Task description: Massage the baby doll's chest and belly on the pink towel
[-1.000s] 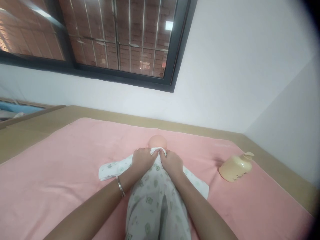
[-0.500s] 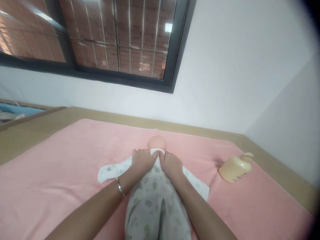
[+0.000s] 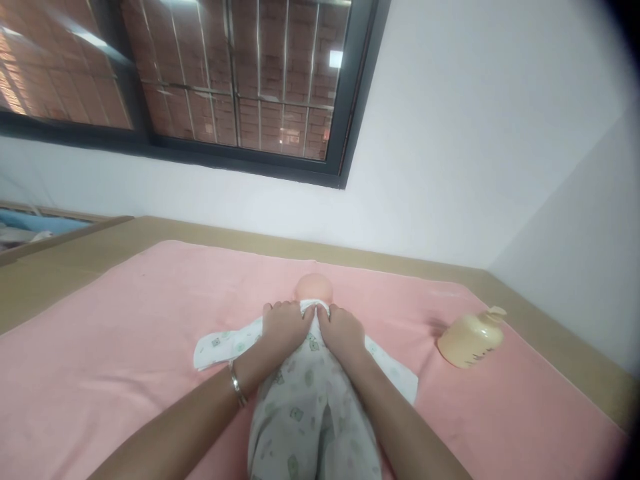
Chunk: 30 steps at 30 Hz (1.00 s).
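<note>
A baby doll lies on its back on a pink blanket, its bald head pointing away from me. It wears a white romper printed with small green figures, sleeves spread to both sides. My left hand and my right hand rest side by side on the doll's chest. Both have their fingers curled onto the romper's collar just below the head. A metal bangle circles my left wrist.
A cream pump bottle lies on its side on the blanket at the right. The blanket covers a tan surface that meets white walls. A dark-framed barred window is above. Blue bedding shows at the far left.
Both hands have stayed on the collar, only shifting slightly with the view. The left sleeve of the romper has slid a little to the left.
</note>
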{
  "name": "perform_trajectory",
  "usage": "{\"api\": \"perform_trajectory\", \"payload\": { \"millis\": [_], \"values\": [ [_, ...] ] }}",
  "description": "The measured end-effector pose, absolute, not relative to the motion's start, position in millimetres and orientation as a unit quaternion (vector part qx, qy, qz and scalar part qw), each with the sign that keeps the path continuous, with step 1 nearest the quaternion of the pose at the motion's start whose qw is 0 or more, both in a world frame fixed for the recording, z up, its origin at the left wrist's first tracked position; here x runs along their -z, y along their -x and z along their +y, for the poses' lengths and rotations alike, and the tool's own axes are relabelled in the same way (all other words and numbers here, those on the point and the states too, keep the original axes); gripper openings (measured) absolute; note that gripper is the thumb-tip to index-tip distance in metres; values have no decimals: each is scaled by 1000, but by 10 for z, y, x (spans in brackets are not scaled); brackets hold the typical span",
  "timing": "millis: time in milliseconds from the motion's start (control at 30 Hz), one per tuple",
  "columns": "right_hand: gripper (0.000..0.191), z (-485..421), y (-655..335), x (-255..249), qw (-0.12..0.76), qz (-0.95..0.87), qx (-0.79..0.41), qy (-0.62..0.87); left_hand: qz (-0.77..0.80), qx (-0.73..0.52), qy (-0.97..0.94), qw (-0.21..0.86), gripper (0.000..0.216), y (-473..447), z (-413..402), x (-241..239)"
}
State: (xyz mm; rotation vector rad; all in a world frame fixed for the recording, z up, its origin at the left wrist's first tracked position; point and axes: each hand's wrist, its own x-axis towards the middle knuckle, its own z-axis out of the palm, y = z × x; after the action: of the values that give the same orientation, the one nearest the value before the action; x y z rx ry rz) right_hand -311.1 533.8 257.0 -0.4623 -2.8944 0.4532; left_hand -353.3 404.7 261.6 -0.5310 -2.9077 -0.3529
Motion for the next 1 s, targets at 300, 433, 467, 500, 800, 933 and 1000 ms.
{"api": "perform_trajectory", "payload": {
  "millis": [300,433,467,500,800,933,1000],
  "values": [
    [51,5244,2813,-2810,70,-989,-107,73,-962,70,257,62,38,3520,3959,-2704],
    [54,5145,2650,-2952,70,-991,-105,38,-958,71,279,8,32,3576,3925,-2714],
    [56,5162,2672,-2947,65,-991,-109,44,-955,52,290,12,29,3533,3927,-2740],
    [58,5197,2716,-2927,55,-990,-115,57,-952,28,304,22,25,3471,3933,-2771],
    [62,5246,2790,-2930,22,-988,-121,90,-960,94,263,30,37,3469,3932,-2755],
    [54,5086,2617,-3017,76,-994,-67,28,-954,166,242,-67,39,3576,3881,-2774],
    [57,5139,2670,-2976,65,-994,-77,52,-958,103,267,-4,30,3428,3900,-2834]
  ]
}}
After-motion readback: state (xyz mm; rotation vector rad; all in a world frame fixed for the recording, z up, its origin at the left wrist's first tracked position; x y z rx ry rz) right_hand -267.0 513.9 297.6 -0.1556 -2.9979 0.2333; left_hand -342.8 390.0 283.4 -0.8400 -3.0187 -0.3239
